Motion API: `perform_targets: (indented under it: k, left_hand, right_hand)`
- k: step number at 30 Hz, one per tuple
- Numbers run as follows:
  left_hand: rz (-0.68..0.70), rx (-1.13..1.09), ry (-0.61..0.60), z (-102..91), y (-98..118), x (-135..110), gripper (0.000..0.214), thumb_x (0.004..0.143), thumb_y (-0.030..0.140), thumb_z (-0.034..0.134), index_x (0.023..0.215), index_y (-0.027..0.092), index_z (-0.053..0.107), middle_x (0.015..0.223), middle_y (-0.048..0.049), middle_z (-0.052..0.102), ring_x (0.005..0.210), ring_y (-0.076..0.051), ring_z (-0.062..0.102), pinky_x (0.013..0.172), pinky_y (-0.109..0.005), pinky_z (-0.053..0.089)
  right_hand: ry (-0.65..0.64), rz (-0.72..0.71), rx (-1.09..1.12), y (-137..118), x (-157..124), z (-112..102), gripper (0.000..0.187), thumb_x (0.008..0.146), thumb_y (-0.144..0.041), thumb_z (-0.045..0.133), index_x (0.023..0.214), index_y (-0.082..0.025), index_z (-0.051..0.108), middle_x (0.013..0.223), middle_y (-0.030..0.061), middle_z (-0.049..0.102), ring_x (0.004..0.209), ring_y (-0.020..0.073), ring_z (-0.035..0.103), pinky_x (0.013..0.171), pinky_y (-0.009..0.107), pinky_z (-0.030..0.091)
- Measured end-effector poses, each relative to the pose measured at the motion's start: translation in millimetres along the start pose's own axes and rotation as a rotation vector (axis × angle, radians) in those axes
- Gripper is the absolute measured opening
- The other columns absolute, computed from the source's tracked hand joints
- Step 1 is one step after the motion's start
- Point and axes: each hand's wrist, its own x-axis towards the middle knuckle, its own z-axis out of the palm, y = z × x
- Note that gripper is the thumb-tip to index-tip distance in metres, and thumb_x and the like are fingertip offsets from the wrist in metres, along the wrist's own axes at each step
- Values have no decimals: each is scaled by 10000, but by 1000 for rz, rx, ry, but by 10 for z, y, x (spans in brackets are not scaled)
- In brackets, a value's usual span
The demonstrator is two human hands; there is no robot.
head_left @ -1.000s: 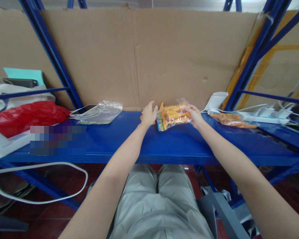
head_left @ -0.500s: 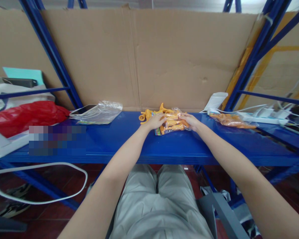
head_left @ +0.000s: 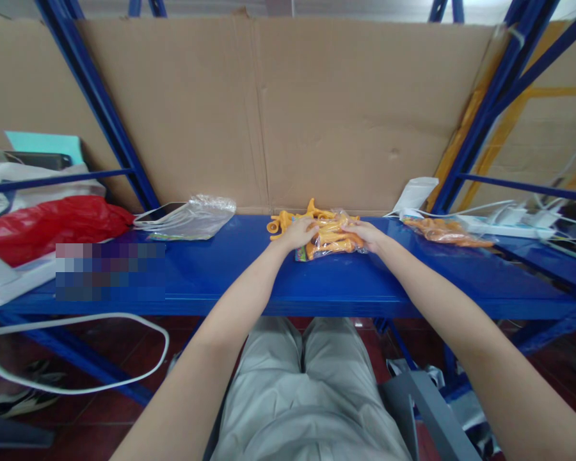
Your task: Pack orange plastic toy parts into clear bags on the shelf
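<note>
Bag of orange pieces (head_left: 335,242) lies flat on blue shelf (head_left: 249,275) now, near the cardboard (head_left: 317,128) at the back; 1 s ago I had it tipped up betw. both hands. Grip: L hand (head_left: 298,234) & R hand (head_left: 366,234) each closed on one end, pressing down. Its weight's on the shelf. Loose orange bits (head_left: 278,225) sit just left.

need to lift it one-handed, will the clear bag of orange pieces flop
Likely floppy: the clear bag of orange pieces is thin, crinkled film. Probably light: pieces look plastic. Loose pieces lie at its left end, so it may spill.
</note>
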Motion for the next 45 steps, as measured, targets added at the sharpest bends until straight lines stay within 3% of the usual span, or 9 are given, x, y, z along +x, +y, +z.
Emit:
perform_targets:
  k: [5,10,15,19,22,27,36,41,45]
  left_hand:
    - [7,-21,53,8,19,6,299,889,274,510,1114,143,658,1193,-123,672,1177,-260,586,1070,-409,385]
    - [-40,-95,169,-85,111,-19,496,905,350,506,1334,101,503,1389,-185,536,1301,-271,490,1096,-401,341]
    - [-178,-103,275,-274,236,3,577,882,424,553,1402,211,421,1325,-133,602,1303,-299,488,1109,-501,272]
    - [-228,-135,148,-372,245,156,462,852,364,589,1276,184,556,1152,-122,695,1128,-289,616,1026,-437,390]
    - [-146,-236,110,-380,177,287,301,853,255,540,1117,156,646,1110,-107,705,1019,-232,651,941,-343,462]
    - [-128,-395,186,-369,15,365,203,837,184,493,913,124,671,997,-89,714,955,-187,639,934,-317,460]
    - [-476,-728,384,-392,-142,273,328,889,266,359,630,194,546,826,-64,701,814,-177,652,730,-286,516]
    - [-423,-618,422,-346,-200,167,186,798,240,535,621,188,559,698,-32,679,769,-167,646,729,-270,521]
    - [-457,-615,434,-300,-226,114,180,805,210,536,628,178,553,690,-25,672,647,-146,629,675,-277,520]
  right_hand:
    - [47,-64,43,-30,-26,33,115,816,-46,630,799,-159,618,715,62,723,616,175,696,612,281,594]
    - [12,-236,72,-90,-42,33,118,803,-133,689,868,-194,611,802,32,732,696,167,707,682,288,592]
    - [-80,-310,127,-120,-76,86,215,768,-148,712,956,-212,629,905,27,739,808,175,712,782,319,582]
    - [-142,-344,102,-121,-80,237,265,735,-152,738,977,-211,648,966,28,736,850,162,702,834,312,567]
    - [-176,-359,34,-121,-12,365,289,717,-179,760,986,-217,662,967,25,736,868,163,695,848,319,561]
    - [-254,-373,-77,-133,187,513,267,688,-229,798,929,-201,686,914,27,737,856,170,691,862,341,553]
    - [-300,-518,-228,-96,471,653,324,663,-297,809,957,-190,724,943,22,741,898,188,676,874,351,538]
    - [-246,-559,-320,96,572,682,227,721,-286,748,928,-194,735,913,14,746,903,197,677,895,375,529]
    - [-202,-577,-490,195,593,614,167,739,-195,709,903,-170,735,930,35,744,899,198,681,926,390,514]
